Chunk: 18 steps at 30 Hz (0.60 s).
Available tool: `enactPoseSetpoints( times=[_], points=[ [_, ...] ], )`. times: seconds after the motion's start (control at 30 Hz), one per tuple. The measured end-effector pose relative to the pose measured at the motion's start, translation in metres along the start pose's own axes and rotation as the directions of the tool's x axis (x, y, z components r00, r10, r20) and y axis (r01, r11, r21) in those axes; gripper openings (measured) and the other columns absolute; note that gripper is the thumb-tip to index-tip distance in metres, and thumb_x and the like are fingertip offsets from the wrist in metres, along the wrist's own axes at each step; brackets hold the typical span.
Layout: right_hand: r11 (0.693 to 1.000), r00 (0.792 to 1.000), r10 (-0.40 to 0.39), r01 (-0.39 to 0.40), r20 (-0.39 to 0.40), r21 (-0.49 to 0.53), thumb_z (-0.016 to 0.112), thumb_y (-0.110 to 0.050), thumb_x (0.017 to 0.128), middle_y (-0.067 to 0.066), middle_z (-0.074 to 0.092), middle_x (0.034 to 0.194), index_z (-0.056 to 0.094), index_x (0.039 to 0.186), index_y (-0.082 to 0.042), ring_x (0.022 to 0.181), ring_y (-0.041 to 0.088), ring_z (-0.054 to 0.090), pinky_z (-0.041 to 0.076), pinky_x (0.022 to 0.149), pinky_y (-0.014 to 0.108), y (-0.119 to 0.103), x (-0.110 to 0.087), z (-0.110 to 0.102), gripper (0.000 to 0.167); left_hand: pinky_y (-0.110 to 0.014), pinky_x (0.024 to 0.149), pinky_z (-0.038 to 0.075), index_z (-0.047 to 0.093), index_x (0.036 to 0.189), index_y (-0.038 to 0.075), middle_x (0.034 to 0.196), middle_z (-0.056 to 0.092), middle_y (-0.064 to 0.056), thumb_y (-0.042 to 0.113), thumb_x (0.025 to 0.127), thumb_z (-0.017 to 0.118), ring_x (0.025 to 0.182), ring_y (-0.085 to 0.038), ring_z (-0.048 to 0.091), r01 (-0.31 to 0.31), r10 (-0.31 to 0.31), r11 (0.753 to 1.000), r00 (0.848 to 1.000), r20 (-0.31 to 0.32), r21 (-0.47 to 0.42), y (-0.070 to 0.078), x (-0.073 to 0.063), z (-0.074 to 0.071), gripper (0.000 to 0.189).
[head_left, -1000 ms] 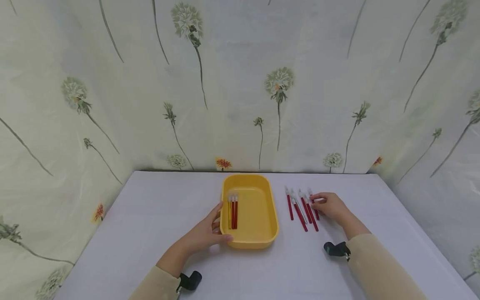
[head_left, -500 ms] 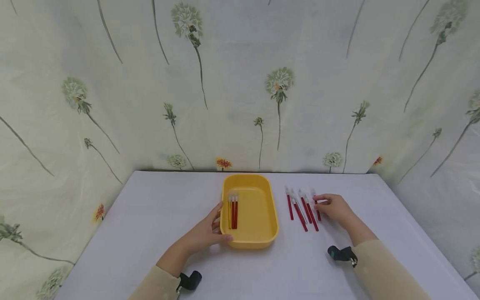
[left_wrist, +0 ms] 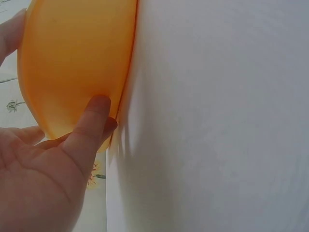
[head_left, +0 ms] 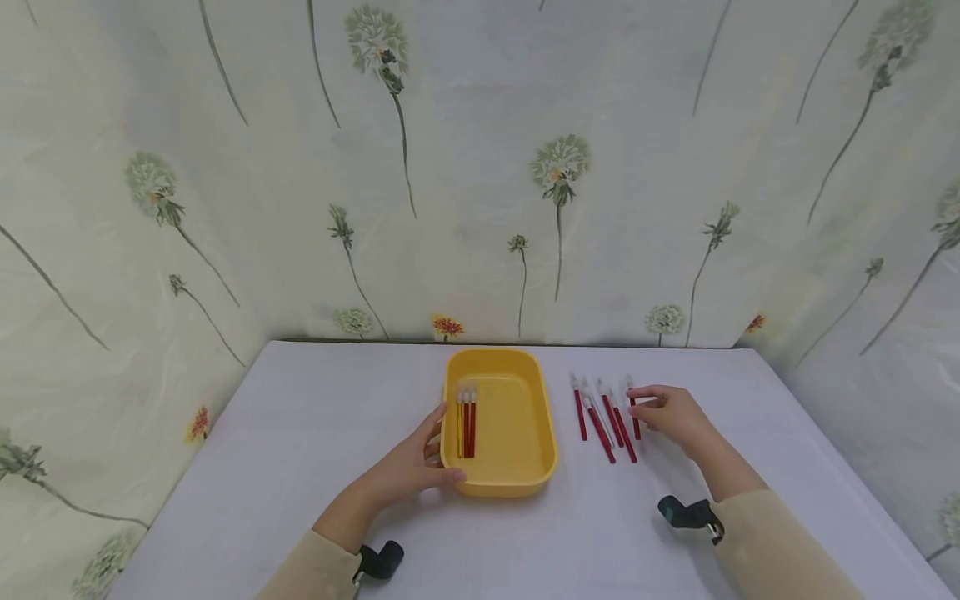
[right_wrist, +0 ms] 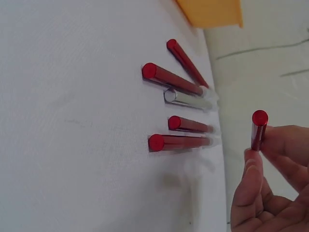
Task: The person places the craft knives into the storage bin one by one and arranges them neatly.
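A slim red pen (right_wrist: 259,130) with a whitish clear end is pinched between the thumb and fingers of my right hand (head_left: 671,417). In the right wrist view it is apart from the other pens, its flat round end toward the camera. To its left on the table lie several red pens (head_left: 600,433) and a silver pen (right_wrist: 188,100). My left hand (head_left: 408,462) grips the near left side of a yellow tray (head_left: 517,433), thumb at the near corner, fingers along the outer wall. Inside, a yellow pen (head_left: 460,429) and two red pens (head_left: 469,429) lie side by side along the left wall.
The white table (head_left: 322,417) ends at the back against a hanging cloth (head_left: 465,167) printed with dandelions. A dark camera mount sits at each wrist, by beige sleeves (head_left: 780,542).
My right hand has shifted slightly right with the red pen, widening the space between it and the other loose pens. The left hand and tray stay where they were.
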State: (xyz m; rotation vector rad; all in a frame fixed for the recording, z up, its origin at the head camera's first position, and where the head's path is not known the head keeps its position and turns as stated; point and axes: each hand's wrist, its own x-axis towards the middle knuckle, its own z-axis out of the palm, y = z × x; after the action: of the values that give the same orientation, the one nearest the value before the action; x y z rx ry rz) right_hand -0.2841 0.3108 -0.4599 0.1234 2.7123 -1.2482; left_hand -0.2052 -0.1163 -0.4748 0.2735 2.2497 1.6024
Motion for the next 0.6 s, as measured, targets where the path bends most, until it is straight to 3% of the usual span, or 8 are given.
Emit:
enactPoseSetpoints(
  times=[0.6],
  points=[
    [0.994,0.999,-0.032,0.029,0.033,0.101,0.064,-0.021,0.099,0.023,0.063,0.126,0.057,0.137,0.0,0.116,0.039,0.06,0.054,0.095,0.044,-0.031,-0.021,0.005,0.044,-0.049,0.111,0.039,0.009,0.162,0.029,0.164,0.024,-0.013,0.032,0.08,0.086,0.144,-0.032,0.038,0.004,-0.003,1.0,1.0,-0.014,0.013,0.001,0.0,0.002,0.113]
  ],
)
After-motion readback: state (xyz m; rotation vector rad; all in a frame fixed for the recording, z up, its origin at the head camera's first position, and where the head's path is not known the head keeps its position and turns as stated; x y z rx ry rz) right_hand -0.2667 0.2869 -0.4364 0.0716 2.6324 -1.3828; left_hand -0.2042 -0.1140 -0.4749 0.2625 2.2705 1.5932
